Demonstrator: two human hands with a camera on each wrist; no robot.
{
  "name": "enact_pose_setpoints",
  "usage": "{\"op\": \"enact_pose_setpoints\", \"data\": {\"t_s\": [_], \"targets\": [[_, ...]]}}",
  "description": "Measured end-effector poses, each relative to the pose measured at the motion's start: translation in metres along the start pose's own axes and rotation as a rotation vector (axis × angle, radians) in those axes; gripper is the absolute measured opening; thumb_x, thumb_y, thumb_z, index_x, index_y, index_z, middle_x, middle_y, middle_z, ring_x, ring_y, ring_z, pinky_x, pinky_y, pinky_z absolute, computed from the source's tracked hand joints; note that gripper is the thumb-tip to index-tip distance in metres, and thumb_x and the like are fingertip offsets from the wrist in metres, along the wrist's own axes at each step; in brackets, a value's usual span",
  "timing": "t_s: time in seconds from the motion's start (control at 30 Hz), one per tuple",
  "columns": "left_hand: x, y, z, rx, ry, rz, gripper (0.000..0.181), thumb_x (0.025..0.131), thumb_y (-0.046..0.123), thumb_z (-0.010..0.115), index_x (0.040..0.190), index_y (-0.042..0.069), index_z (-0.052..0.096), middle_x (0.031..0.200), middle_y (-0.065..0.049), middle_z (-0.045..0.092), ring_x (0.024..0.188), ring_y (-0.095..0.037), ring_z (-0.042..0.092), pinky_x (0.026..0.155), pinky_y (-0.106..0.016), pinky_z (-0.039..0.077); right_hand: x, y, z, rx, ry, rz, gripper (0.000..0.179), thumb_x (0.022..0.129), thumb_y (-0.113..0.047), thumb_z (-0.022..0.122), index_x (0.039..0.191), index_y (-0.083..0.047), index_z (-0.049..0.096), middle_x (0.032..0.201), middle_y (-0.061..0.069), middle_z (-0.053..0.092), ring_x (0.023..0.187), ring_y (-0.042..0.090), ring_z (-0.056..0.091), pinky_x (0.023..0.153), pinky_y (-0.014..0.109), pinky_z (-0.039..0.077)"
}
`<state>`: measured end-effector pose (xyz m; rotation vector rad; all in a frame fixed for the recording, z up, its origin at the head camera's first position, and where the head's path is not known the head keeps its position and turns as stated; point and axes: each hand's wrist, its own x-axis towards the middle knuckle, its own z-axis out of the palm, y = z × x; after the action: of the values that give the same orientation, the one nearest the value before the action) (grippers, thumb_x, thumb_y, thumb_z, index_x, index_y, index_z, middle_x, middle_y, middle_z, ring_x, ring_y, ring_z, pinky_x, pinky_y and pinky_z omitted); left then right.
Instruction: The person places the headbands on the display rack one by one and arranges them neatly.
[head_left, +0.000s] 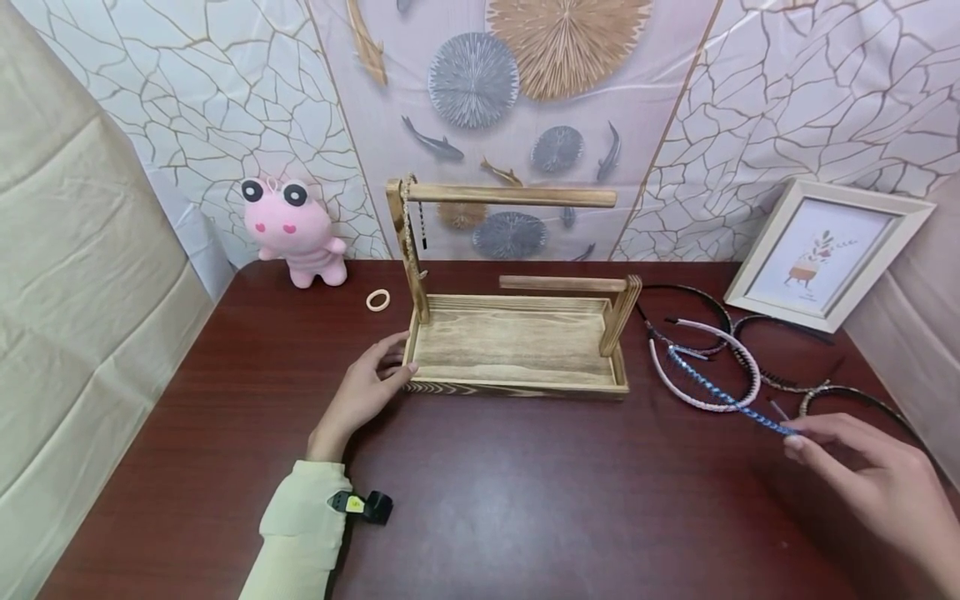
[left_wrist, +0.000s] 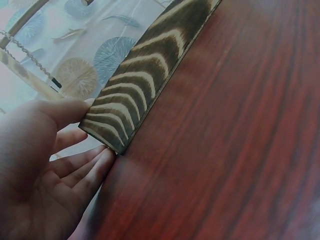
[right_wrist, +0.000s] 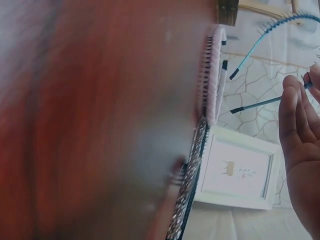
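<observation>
My left hand (head_left: 386, 362) rests with straight fingers against the left front corner of a wooden tray stand (head_left: 517, 342); the left wrist view shows the thumb and fingers of that hand (left_wrist: 75, 137) lying on the tray's striped end wall (left_wrist: 145, 75). My right hand (head_left: 795, 437) pinches one tip of a thin blue headband (head_left: 720, 392), which slants up and left, lifted above a pink headband (head_left: 705, 406). In the right wrist view the blue headband (right_wrist: 260, 37) arcs away from the fingertips of my right hand (right_wrist: 302, 85).
A chain (head_left: 408, 225) hangs from the stand's upper rod. Several dark headbands (head_left: 780, 379) lie right of the tray, before a leaning picture frame (head_left: 825, 250). A pink plush toy (head_left: 296, 229) and a hair tie (head_left: 378, 300) sit at the back left on the red-brown table (head_left: 525, 500).
</observation>
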<state>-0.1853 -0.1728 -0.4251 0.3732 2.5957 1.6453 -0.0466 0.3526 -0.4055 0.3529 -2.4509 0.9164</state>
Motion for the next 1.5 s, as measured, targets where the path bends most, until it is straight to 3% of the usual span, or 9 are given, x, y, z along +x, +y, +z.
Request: {"op": "enact_pose_setpoints", "data": {"t_s": [0.17, 0.3, 0.63, 0.93, 1.23, 1.5], "targets": [[-0.001, -0.001, 0.000, -0.002, 0.002, 0.001, 0.052, 0.095, 0.006, 0.066, 0.142, -0.006, 0.047, 0.127, -0.030, 0.058, 0.120, -0.041, 0.057, 0.102, -0.049, 0.051, 0.010, -0.013, 0.003, 0.080, 0.012, 0.136, 0.023, 0.080, 0.020, 0.069, 0.098, 0.005, 0.069, 0.075, -0.015, 0.070, 0.066, -0.008, 0.065, 0.060, 0.005, 0.051], [-0.001, -0.001, 0.000, -0.003, 0.005, 0.007, 0.052, 0.095, 0.005, 0.066, 0.142, -0.006, 0.047, 0.126, -0.030, 0.058, 0.120, -0.041, 0.057, 0.102, -0.050, 0.051, 0.021, -0.017, 0.007, 0.107, 0.031, 0.172, 0.021, 0.084, 0.018, 0.066, 0.098, 0.003, 0.067, 0.072, -0.017, 0.069, 0.063, -0.007, 0.065, 0.058, 0.006, 0.051], [0.000, 0.002, -0.001, -0.014, -0.001, 0.011, 0.052, 0.095, 0.005, 0.066, 0.142, -0.007, 0.047, 0.127, -0.031, 0.058, 0.120, -0.042, 0.056, 0.102, -0.050, 0.051, 0.051, -0.026, 0.019, 0.204, 0.086, 0.171, 0.017, 0.089, 0.016, 0.061, 0.101, 0.005, 0.063, 0.076, -0.016, 0.070, 0.063, -0.002, 0.067, 0.059, 0.010, 0.054], [-0.001, 0.001, -0.001, -0.009, 0.003, 0.013, 0.052, 0.095, 0.005, 0.065, 0.142, -0.007, 0.047, 0.126, -0.031, 0.059, 0.119, -0.041, 0.058, 0.102, -0.049, 0.051, 0.078, -0.032, 0.032, 0.326, 0.129, 0.116, 0.014, 0.089, 0.018, 0.060, 0.101, 0.011, 0.059, 0.080, -0.010, 0.072, 0.064, 0.000, 0.067, 0.059, 0.009, 0.054], [0.000, 0.000, 0.000, -0.015, 0.005, 0.004, 0.052, 0.095, 0.004, 0.065, 0.142, -0.007, 0.047, 0.125, -0.031, 0.059, 0.118, -0.041, 0.058, 0.102, -0.050, 0.051, 0.100, -0.037, 0.038, 0.238, 0.154, 0.088, 0.011, 0.089, 0.011, 0.065, 0.097, 0.008, 0.059, 0.075, -0.016, 0.068, 0.063, -0.004, 0.065, 0.057, 0.006, 0.050], [-0.001, 0.002, -0.001, -0.011, 0.002, -0.003, 0.052, 0.095, 0.005, 0.065, 0.142, -0.006, 0.047, 0.126, -0.031, 0.059, 0.118, -0.040, 0.058, 0.102, -0.049, 0.051, 0.122, -0.046, 0.043, 0.247, 0.167, 0.060, 0.009, 0.090, 0.008, 0.064, 0.095, 0.005, 0.058, 0.076, -0.018, 0.067, 0.064, -0.005, 0.064, 0.060, 0.006, 0.051]]}}
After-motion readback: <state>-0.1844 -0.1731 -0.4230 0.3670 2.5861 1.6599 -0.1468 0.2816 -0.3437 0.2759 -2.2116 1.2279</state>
